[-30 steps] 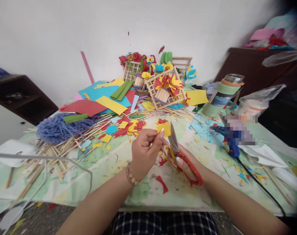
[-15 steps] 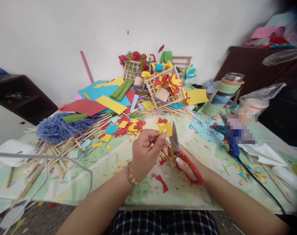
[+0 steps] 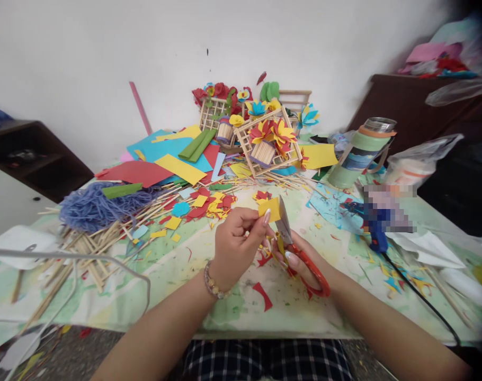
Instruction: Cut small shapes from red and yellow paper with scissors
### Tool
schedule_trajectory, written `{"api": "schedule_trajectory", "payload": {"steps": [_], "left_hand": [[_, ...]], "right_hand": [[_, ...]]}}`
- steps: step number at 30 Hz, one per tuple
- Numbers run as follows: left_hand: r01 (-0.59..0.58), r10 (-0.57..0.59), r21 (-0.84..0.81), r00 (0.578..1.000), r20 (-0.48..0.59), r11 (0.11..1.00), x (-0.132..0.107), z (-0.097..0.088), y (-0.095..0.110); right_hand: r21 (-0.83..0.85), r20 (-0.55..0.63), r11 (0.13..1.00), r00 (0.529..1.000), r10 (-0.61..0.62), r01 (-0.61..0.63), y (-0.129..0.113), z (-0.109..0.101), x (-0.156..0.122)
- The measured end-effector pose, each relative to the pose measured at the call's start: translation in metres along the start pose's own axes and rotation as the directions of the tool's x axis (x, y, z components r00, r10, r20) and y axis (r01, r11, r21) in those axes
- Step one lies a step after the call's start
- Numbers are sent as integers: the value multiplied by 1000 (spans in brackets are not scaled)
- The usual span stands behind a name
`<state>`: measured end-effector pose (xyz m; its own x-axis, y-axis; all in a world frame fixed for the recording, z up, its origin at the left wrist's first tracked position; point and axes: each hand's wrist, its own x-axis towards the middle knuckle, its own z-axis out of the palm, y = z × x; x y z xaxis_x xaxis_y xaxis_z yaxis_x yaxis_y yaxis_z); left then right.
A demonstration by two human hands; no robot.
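Note:
My left hand pinches a small yellow paper piece between thumb and fingertips, just above the table. My right hand grips red-handled scissors, whose blades point up and meet the paper's right edge. Both hands hover over the middle front of the paint-stained table cover. A red paper scrap lies on the cover below my hands.
Coloured paper sheets, paper flowers in stick frames, blue yarn and wooden sticks crowd the back and left. A green tumbler, blue glue gun with cord and plastic bags sit right.
The hands, paper and scissors have shifted only slightly; the yellow piece sits a touch further right against the blades. Nothing else moved.

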<state>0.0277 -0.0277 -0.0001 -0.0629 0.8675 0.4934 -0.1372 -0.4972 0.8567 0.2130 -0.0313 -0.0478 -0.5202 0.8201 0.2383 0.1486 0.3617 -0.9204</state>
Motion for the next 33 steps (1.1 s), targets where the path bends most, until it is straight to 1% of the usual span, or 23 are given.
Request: {"api": "schedule_trajectory", "payload": {"steps": [8,11,16,18,22,24,28,33], "left_hand": [[24,-25,-14,1000,-2,1000,2,-1,-1],[38,-38,-19,999,9,999,1,-1,0],[41,-40,-1,996,77,999,0,-2,0],[49,-50,11,995,85,999,-1,-2,0],[49,-48,-4,995,89,999,-1,-2,-1],[39,-38,-10,995,94,999,-1,-2,-1],[36,-35,-7,994,102,999,1,-3,-2],[52,-49,-24,993,111,998,-2,-5,-1]], "right_hand": [[6,-8,1000,1000,17,-17,0,0,1],[20,14,1000,1000,16,-16,1,-1,1],[68,72,997,997,-36,31,-5,-2,3],[90,98,995,994,-47,38,-7,-2,4],[121,54,992,998,-34,28,-5,-1,4],[108,26,994,999,-30,27,-3,-1,3],[72,23,997,999,-31,30,-1,-2,3],[23,1,1000,1000,3,-3,2,-4,2]]}}
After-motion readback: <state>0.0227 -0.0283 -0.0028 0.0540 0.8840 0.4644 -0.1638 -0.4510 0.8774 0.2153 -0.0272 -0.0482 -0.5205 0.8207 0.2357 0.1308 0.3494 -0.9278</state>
